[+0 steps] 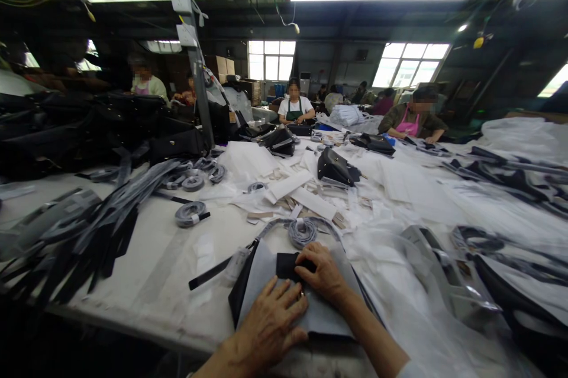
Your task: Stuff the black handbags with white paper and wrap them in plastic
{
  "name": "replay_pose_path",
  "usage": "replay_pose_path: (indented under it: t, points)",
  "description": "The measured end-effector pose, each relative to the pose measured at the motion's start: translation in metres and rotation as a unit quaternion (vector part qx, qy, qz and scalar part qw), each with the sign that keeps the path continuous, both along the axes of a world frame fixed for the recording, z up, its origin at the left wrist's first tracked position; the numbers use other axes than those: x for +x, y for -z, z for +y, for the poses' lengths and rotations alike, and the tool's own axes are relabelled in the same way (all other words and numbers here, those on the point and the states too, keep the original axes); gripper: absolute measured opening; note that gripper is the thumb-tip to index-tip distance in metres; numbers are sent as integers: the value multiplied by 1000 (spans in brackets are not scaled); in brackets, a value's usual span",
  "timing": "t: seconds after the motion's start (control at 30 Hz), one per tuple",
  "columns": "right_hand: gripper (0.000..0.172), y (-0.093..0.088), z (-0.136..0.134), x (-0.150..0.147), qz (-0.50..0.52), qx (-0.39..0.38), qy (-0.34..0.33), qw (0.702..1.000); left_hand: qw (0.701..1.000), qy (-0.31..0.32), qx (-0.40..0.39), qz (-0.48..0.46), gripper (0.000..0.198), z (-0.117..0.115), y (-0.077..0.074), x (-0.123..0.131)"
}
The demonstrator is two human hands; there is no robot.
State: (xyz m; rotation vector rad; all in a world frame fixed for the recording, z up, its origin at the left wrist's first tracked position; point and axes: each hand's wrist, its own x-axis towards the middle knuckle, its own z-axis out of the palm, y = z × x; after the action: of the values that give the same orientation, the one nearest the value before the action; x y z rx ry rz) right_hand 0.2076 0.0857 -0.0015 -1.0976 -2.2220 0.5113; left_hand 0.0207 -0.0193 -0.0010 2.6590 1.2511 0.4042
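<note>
A black handbag (pixel 238 298) lies before me at the table's front edge, with a pale grey sheet (pixel 261 265) over its face. My left hand (pixel 276 314) rests flat on that sheet, its fingers stretched out. Just beyond, my right hand (pixel 323 271) has its fingers curled onto a black flap (pixel 286 264) at the bag's middle; the fingertips partly hide the flap. The bag's wrapped handle (pixel 271 224) arches away from me. A coiled strap in clear wrap (pixel 303 232) sits inside that arch.
Wrapped straps (pixel 119 218) spread at the left, near another coil (pixel 190 213). White paper strips (pixel 315 203) and a black bag (pixel 336 166) lie ahead. At the right stand a grey tape dispenser (pixel 437 268) and plastic sheeting. Co-workers (pixel 295 107) sit across the table.
</note>
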Motion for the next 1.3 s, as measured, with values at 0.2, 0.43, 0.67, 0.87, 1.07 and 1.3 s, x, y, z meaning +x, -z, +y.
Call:
replay_pose_path:
  t: [0.2, 0.43, 0.67, 0.87, 1.07, 1.3]
  points:
    - [10, -8, -8, 9, 8, -64, -49, 997, 1000, 11, -17, -1, 52, 3, 5, -3]
    - [27, -13, -33, 23, -1, -134, -133, 982, 997, 13, 14, -72, 50, 1, 13, -9]
    - [17, -25, -30, 23, -92, -97, -185, 974, 990, 15, 28, -139, 46, 1, 20, -9]
    - [15, -40, -21, 16, -197, -63, -210, 956, 991, 14, 58, -118, 45, 0, 17, -6]
    - [13, -15, -34, 2, -258, 28, -123, 958, 980, 33, 136, -139, 45, 3, 31, -11]
    - [21, 60, -27, 7, -196, 202, -26, 959, 981, -58, 184, -16, 14, 38, 98, 8]
